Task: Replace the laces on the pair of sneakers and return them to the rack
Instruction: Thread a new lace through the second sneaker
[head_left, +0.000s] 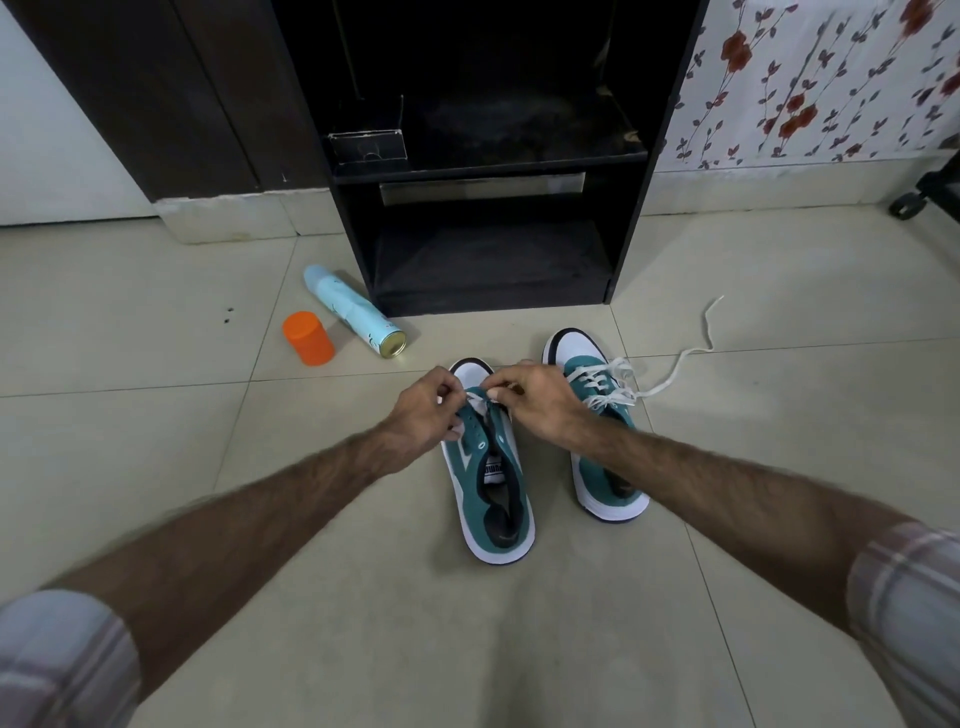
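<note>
**Lacing the left sneaker, first eyelets**

Teal suede and white leather make up the left sneaker, which lies on the tiled floor directly under both hands. The left hand and right hand each pinch the flat white lace near the toe eyelets. Just right of the fingers, the right sneaker looks already laced, its ends trailing loose. Next, I judge, comes threading upward; the black rack stands beyond the fingertips.

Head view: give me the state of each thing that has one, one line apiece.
Left sneaker: on the floor, mostly unlaced, lace only at the toe-end eyelets.
Right sneaker: on the floor, laced, ends untied and trailing.
Left hand: fingers pinching the lace.
Right hand: fingers pinching the lace.
Spray can: lying on its side, uncapped.
Orange cap: off the can.
Rack: no sneakers inside.
</note>
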